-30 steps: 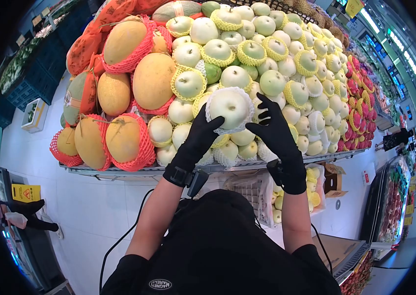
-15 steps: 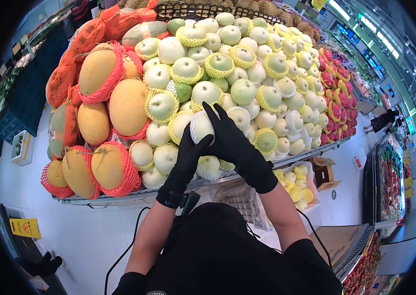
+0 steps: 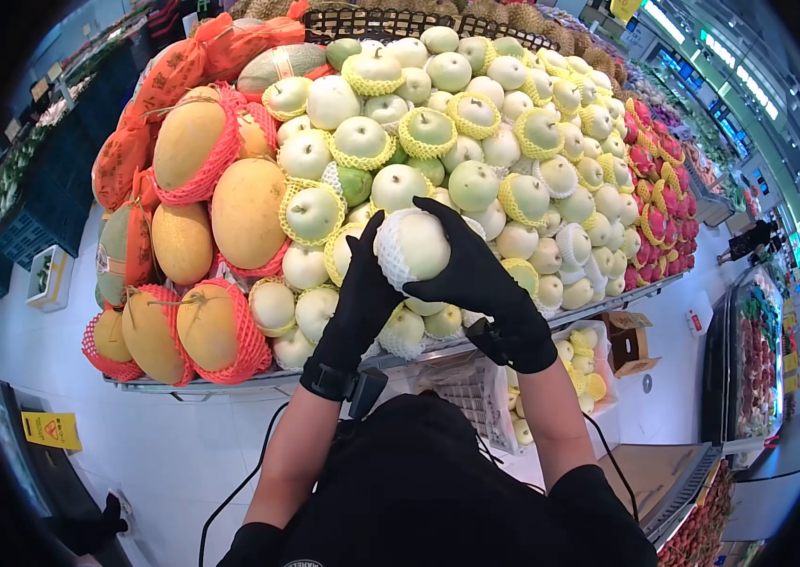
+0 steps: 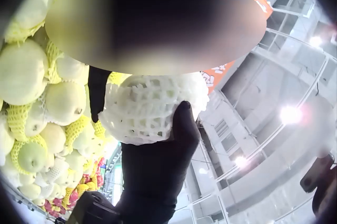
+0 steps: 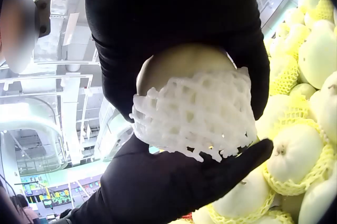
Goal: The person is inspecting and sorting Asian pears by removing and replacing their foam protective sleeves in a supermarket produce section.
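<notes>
A round pale melon (image 3: 421, 242) in a white foam net is lifted just above the front of a heap of similar melons. My right hand (image 3: 481, 276), in a black glove, grips it from the right, fingers over the far side and thumb (image 4: 184, 121) against the net at the near side. On the melon's left is my gloved left hand (image 3: 365, 295). From the right wrist view, the left hand's fingers (image 5: 231, 168) stretch out straight along the netted side. The left wrist view shows the net (image 4: 152, 108) up close; a blurred patch covers much of that picture.
Larger orange melons (image 3: 247, 215) in red nets lie to the left, beside red bags (image 3: 168, 80). Dragon fruit (image 3: 655, 222) fill the right end. A metal edge (image 3: 400, 357) runs along the stand's front, with a crate (image 3: 464, 392) on the floor below.
The left thumb has come off the melon's top. My right hand, earlier spread beside the melon, has closed round it. The melon has turned, so its stem no longer shows. The head view has shifted.
</notes>
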Available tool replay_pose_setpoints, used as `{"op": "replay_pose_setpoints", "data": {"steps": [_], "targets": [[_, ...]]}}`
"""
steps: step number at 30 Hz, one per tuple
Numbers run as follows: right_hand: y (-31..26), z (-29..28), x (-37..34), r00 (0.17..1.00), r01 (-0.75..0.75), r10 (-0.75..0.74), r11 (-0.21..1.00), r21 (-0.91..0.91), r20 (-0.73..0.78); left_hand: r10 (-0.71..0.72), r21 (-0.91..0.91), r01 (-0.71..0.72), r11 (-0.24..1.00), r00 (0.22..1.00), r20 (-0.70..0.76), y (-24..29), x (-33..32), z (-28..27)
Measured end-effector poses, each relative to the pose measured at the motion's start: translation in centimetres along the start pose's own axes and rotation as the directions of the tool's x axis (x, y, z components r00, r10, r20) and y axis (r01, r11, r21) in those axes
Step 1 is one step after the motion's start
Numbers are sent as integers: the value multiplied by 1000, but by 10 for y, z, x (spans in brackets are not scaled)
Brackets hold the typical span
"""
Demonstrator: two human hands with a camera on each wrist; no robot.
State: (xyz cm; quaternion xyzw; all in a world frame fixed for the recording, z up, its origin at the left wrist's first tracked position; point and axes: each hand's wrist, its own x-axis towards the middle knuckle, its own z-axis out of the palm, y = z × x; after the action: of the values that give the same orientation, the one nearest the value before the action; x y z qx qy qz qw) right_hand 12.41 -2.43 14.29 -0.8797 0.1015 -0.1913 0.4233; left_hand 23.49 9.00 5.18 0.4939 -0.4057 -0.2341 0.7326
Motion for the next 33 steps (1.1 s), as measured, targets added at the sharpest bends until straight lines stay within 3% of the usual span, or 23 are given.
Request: {"op": "replay_pose_setpoints", "data": {"steps": [2, 3, 4, 5, 7, 9, 12, 17, 21, 26, 27, 28, 29, 30, 31, 33], "targets": [[4, 2, 2, 1000, 30, -30, 1000, -1, 10, -120, -260, 114, 959, 993, -5, -4, 6, 5], [4, 3, 3, 999, 39, -40, 999, 35, 37, -258, -571, 244, 784, 964, 58, -5, 9, 7], [4, 2, 3, 998, 38, -40, 998, 43, 38, -358, -800, 337, 497, 919, 165, -4, 12, 10], [2, -1, 4, 997, -16, 13, 999, 46, 71, -388, -795, 331, 509, 912, 131, -3, 12, 15], [4, -6, 5, 996, -45, 46, 999, -5, 74, -387, -651, 328, 684, 920, 57, 2, 9, 22], [19, -9, 7, 1000, 1, 1, 994, -111, 18, -394, -616, 324, 718, 919, 23, -1, 15, 30], [22, -24, 11, 998, -6, 10, 998, -57, 56, -424, -743, 316, 590, 904, 47, -19, 31, 39], [34, -50, 13, 999, 9, -13, 993, 117, 34, -417, -676, 307, 669, 909, 0, -19, 43, 62], [52, -68, 11, 993, 116, -110, 983, 140, -50, -424, -667, 309, 678, 905, -12, -23, 55, 80], [64, -98, 15, 985, 162, -168, 982, 96, 50, -415, -649, 274, 710, 907, -71, -26, 64, 104], [63, -103, 16, 983, 167, -172, 982, 85, 58, -355, -739, 209, 640, 934, -44, -29, 66, 104], [64, -107, 17, 982, 171, -177, 982, 75, 68, -259, -480, 167, 861, 957, -131, -32, 65, 108], [69, -111, 19, 978, 186, -191, 981, 57, 84, -141, -162, 111, 981, 973, -184, -33, 63, 110], [73, -114, 21, 973, 202, -206, 978, 40, 103, -15, 177, 51, 983, 980, -199, -25, 63, 115], [76, -116, 24, 968, 218, -220, 976, 25, 122, 79, 442, 21, 897, 975, -206, -20, 65, 115], [77, -120, 31, 954, 263, -259, 965, -3, 151, -47, 186, 95, 978, 968, -248, 0, 61, 115]]}}
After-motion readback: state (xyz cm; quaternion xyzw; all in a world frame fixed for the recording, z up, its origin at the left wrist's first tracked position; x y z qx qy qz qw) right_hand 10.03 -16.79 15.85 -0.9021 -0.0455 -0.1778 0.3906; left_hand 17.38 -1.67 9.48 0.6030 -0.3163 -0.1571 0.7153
